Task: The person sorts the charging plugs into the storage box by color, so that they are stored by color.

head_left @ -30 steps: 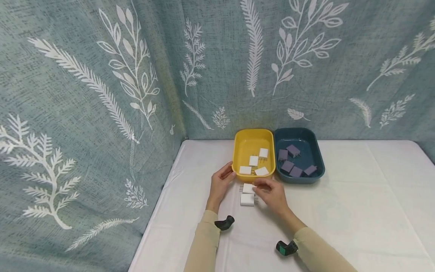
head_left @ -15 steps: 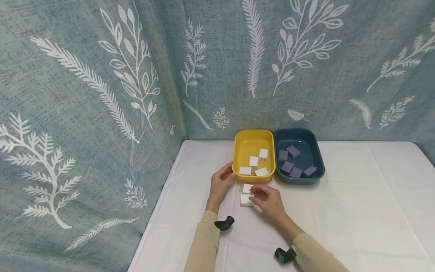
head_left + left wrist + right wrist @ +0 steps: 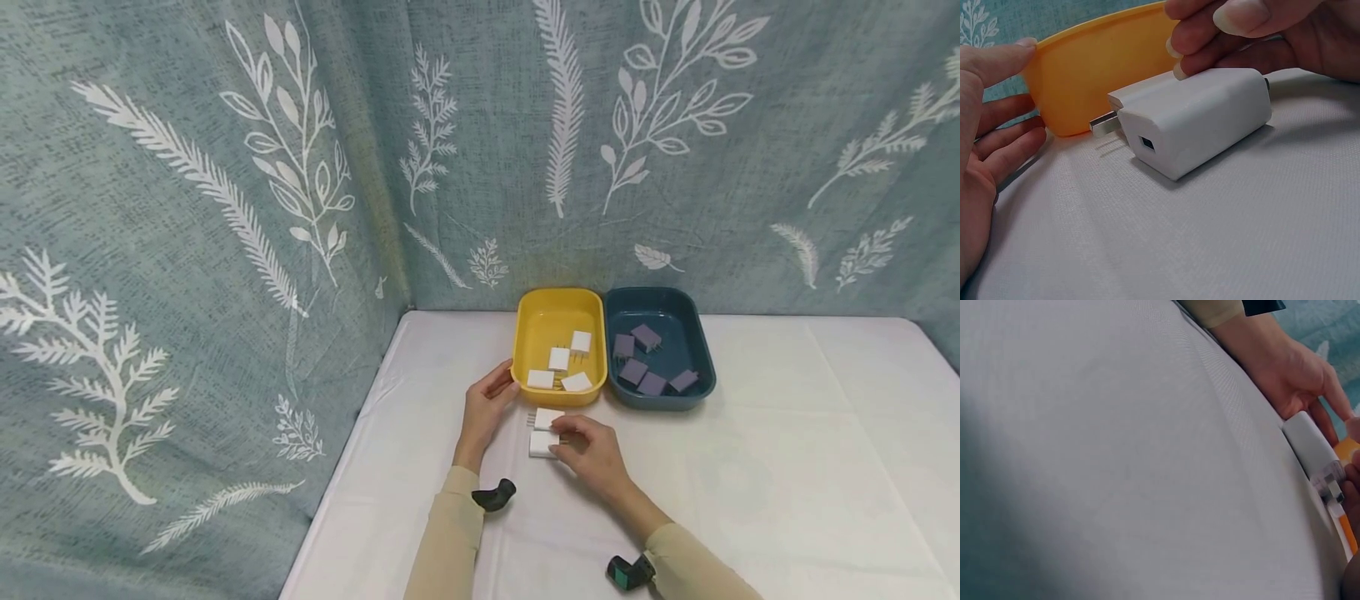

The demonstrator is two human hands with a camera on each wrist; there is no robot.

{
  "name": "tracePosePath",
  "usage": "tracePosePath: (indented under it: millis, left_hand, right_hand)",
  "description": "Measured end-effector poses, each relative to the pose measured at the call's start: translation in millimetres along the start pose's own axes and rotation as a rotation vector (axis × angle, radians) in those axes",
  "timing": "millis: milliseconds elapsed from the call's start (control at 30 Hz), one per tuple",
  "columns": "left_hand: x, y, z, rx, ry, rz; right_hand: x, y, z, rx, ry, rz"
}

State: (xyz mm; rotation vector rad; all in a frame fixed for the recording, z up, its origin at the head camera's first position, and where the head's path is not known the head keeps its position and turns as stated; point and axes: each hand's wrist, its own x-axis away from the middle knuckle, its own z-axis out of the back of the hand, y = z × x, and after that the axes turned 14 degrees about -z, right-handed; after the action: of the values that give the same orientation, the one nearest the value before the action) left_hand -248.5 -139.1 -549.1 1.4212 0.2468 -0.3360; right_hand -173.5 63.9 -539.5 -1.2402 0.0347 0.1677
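Observation:
Two white plug adapters lie side by side on the white cloth, the far adapter (image 3: 548,418) and the near adapter (image 3: 543,444), with prongs facing opposite ways. My right hand (image 3: 597,457) is bent over their right ends, thumb apart from the other fingers. The left wrist view puts its thumb above the near adapter (image 3: 1210,119) and its other fingertips behind that adapter's top; contact is unclear. My left hand (image 3: 483,412) touches the left front corner of the yellow bin (image 3: 522,333), fingers fairly straight, thumb tip (image 3: 1025,44) at the rim.
Several white adapters (image 3: 558,359) lie inside the yellow bin. Against its right side stands a dark blue bin (image 3: 705,354) with several purple adapters (image 3: 633,370). A patterned curtain (image 3: 480,150) hangs behind and to the left of the table.
My right hand has moved from the far adapter toward me, to the near adapter's right end. My left hand stays at the yellow bin. Both adapters look unmoved.

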Motion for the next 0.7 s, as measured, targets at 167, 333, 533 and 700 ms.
tracePosePath:
  millis: [167, 333, 533, 700]
  left_hand:
    - [0.2, 0.3, -0.6, -0.001, -0.004, 0.006]
    - [0.4, -0.4, -0.5, 0.000, 0.000, 0.002]
    - [-0.3, -2.1, -0.3, 0.013, 0.003, -0.007]
    - [-1.1, -0.8, 0.3, 0.013, -0.001, 0.001]
  right_hand:
    - [0.0, 5.2, -1.4, 0.028, 0.010, 0.021]
    - [2.4, 2.6, 0.1, 0.049, 0.009, 0.014]
    - [2.1, 6.0, 0.3, 0.028, -0.021, 0.000]
    - [-3.6, 27.2, -5.6, 0.029, -0.022, -0.015]
